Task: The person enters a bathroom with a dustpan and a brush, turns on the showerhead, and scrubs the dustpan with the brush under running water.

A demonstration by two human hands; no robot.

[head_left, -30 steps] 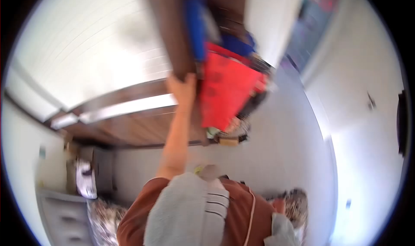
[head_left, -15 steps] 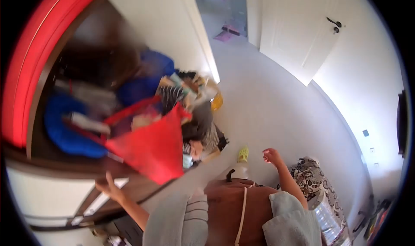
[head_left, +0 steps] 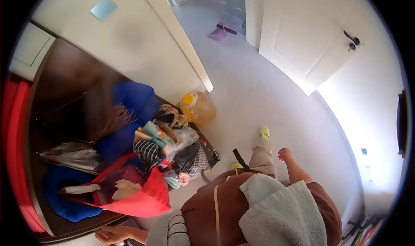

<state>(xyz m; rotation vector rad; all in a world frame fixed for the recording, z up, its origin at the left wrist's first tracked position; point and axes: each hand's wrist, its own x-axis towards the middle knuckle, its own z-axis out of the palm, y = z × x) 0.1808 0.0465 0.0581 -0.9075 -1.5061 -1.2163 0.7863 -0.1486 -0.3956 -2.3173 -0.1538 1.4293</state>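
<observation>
My left hand point(head_left: 111, 235) is low at the left, by the front edge of a dark shelf point(head_left: 65, 235), with its fingers stretched out and nothing seen in them. Just above it on the shelf lies a red bag point(head_left: 149, 198) with pale cloth inside. A blue ring-shaped cushion point(head_left: 73, 213) is beside the bag. My right hand point(head_left: 284, 154) hangs at my right side over the floor, fingers loosely bent and apart, holding nothing. Behind the red bag is a heap of folded cloths and a striped bag point(head_left: 149, 153).
A large oil jug point(head_left: 201, 108) with a yellow cap stands on the floor by the cupboard panel point(head_left: 142, 42). A white door point(head_left: 302, 34) stands at the right. A pink dustpan point(head_left: 217, 34) and broom are in the doorway. Red cloth point(head_left: 19, 151) hangs at the far left.
The view has swung, and the shelf with its heap now appears lower. My left hand is lower in view, at the shelf edge. My right hand shows a little farther right.
</observation>
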